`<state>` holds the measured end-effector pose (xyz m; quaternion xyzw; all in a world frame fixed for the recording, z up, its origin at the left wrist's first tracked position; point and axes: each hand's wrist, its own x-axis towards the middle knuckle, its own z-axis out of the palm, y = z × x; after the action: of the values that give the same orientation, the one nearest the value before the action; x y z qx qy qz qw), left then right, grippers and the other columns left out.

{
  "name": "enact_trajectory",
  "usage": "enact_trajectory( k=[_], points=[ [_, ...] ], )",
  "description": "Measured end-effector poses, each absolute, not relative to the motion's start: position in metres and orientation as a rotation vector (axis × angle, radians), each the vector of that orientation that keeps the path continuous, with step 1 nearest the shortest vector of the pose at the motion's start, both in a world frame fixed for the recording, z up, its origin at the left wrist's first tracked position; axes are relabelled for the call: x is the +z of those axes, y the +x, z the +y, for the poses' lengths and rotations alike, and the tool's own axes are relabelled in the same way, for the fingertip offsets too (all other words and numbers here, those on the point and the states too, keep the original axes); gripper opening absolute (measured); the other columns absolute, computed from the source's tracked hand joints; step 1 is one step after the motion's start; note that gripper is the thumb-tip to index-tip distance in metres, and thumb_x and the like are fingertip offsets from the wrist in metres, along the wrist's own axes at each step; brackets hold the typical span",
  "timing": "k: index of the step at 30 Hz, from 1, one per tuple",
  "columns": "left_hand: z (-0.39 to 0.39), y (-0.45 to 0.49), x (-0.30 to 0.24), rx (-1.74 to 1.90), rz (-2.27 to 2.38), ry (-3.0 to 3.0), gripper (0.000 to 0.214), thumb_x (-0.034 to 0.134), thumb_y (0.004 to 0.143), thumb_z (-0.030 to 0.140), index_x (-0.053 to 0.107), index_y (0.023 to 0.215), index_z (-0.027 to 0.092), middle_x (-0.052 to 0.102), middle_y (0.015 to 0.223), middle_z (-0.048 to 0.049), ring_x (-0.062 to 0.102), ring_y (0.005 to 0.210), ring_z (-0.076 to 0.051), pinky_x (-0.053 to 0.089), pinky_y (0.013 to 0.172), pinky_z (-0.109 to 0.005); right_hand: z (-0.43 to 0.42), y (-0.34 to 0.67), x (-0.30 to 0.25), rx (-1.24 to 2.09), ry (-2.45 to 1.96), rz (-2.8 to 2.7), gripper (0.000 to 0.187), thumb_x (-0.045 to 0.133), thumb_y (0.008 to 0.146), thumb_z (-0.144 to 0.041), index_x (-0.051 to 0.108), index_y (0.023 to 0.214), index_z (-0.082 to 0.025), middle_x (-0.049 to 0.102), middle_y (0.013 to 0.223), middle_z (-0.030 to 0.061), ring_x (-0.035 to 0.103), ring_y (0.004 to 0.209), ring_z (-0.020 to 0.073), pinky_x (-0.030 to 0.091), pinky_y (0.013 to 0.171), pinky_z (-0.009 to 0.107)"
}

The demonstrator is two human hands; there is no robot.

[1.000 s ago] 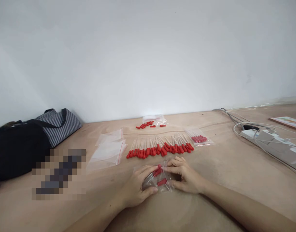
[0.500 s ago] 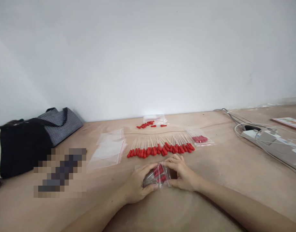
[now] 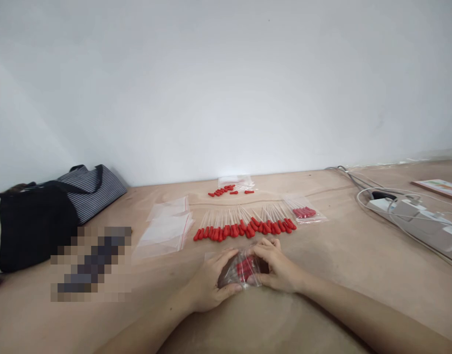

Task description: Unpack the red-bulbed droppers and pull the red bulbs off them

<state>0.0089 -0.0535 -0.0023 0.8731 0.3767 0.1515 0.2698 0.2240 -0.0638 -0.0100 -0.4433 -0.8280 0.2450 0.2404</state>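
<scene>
Between my two hands, low over the table, is a clear plastic zip bag holding several droppers with red rubber bulbs. My left hand grips the bag's left side, its fingers curled along the top and its thumb at the bottom. On the right side, my right hand pinches the bag with fingers and thumb. Just beyond my hands lies a row of clear droppers, red bulbs toward me. A filled zip bag rests at the row's right end.
Flat zip bags with red seal lines lie to the left. Loose red bulbs and another clear bag are near the wall. A black and striped cloth bag sits far left; a power strip with cables is right.
The red bulbs in the held bag have bunched closer together, and the right fingers and thumb have moved slightly on the plastic. Both hands stay in nearly the same place.
</scene>
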Motion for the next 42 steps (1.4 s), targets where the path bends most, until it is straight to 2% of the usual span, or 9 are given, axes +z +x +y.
enact_trajectory(
  k=[6,12,20,22,25,29,32,36,42],
  points=[
    [-0.052,0.008,-0.002,0.282,1.044,2.367,0.068,0.057,0.075,0.045,0.032,0.132,0.018,0.037,0.136,-0.0137,0.035,0.124,-0.03,0.03,0.101,-0.047,-0.062,0.226,-0.01,0.611,-1.211,-2.306,0.03,0.069,0.062,-0.034,0.047,0.077,-0.02,0.054,0.077,-0.0027,0.047,0.08,0.0157,0.026,0.084,0.037],
    [-0.053,0.008,-0.002,0.355,1.008,2.368,0.066,0.057,0.074,0.043,0.033,0.131,0.019,0.041,0.133,-0.0115,0.039,0.121,-0.029,0.033,0.099,-0.045,-0.063,0.228,-0.012,0.719,-1.187,-2.263,0.025,0.064,0.069,-0.036,0.049,0.083,-0.022,0.054,0.078,-0.0032,0.048,0.084,0.0159,0.023,0.089,0.041],
    [-0.052,0.006,-0.007,0.319,1.041,2.383,0.067,0.056,0.075,0.043,0.031,0.132,0.019,0.038,0.135,-0.0123,0.036,0.123,-0.03,0.032,0.099,-0.048,-0.06,0.231,-0.016,0.731,-1.179,-2.16,0.013,0.059,0.076,-0.034,0.054,0.08,-0.022,0.059,0.078,-0.0019,0.052,0.082,0.0152,0.022,0.094,0.045],
    [-0.052,0.005,-0.007,0.31,1.058,2.375,0.066,0.056,0.076,0.043,0.03,0.133,0.021,0.038,0.136,-0.0113,0.036,0.123,-0.03,0.033,0.099,-0.048,-0.058,0.244,-0.011,0.743,-1.138,-2.118,0.015,0.058,0.076,-0.037,0.057,0.08,-0.022,0.062,0.081,-0.0003,0.054,0.082,0.0163,0.029,0.091,0.042],
    [-0.053,0.005,-0.005,0.308,1.061,2.377,0.065,0.056,0.076,0.043,0.03,0.133,0.024,0.037,0.136,-0.0102,0.036,0.123,-0.029,0.034,0.098,-0.048,-0.052,0.275,-0.003,0.846,-1.072,-1.971,0.019,0.057,0.077,-0.039,0.06,0.08,-0.021,0.063,0.081,0.0025,0.057,0.074,0.0155,0.042,0.072,0.032],
    [-0.054,0.005,-0.001,0.301,1.069,2.364,0.065,0.056,0.076,0.042,0.031,0.132,0.022,0.038,0.136,-0.0111,0.037,0.122,-0.03,0.034,0.098,-0.048,-0.039,0.324,-0.002,0.778,-1.106,-1.686,0.023,0.063,0.072,-0.039,0.058,0.084,-0.02,0.065,0.078,0.0038,0.06,0.073,0.0171,0.046,0.069,0.031],
    [-0.054,0.006,0.0,0.285,1.081,2.352,0.066,0.056,0.075,0.041,0.031,0.132,0.019,0.037,0.136,-0.0125,0.036,0.123,-0.03,0.033,0.098,-0.049,-0.03,0.345,-0.008,0.608,-1.162,-1.527,0.026,0.064,0.071,-0.039,0.057,0.087,-0.02,0.066,0.08,0.0053,0.061,0.073,0.0184,0.048,0.067,0.032],
    [-0.054,0.005,-0.001,0.322,1.056,2.357,0.065,0.056,0.076,0.042,0.031,0.132,0.022,0.038,0.136,-0.0112,0.036,0.123,-0.03,0.033,0.098,-0.049,-0.023,0.346,-0.019,0.129,-1.277,-1.48,0.02,0.059,0.075,-0.037,0.059,0.085,-0.021,0.066,0.079,0.0046,0.061,0.07,0.0177,0.048,0.067,0.033],
    [-0.054,0.005,0.001,0.237,1.113,2.328,0.066,0.056,0.076,0.04,0.03,0.133,0.02,0.034,0.138,-0.012,0.033,0.125,-0.03,0.032,0.099,-0.049,-0.015,0.333,-0.037,-0.479,-1.136,-1.823,0.013,0.05,0.083,-0.022,0.06,0.091,-0.024,0.067,0.081,0.0016,0.061,0.072,0.0136,0.036,0.091,0.04]
  ],
)
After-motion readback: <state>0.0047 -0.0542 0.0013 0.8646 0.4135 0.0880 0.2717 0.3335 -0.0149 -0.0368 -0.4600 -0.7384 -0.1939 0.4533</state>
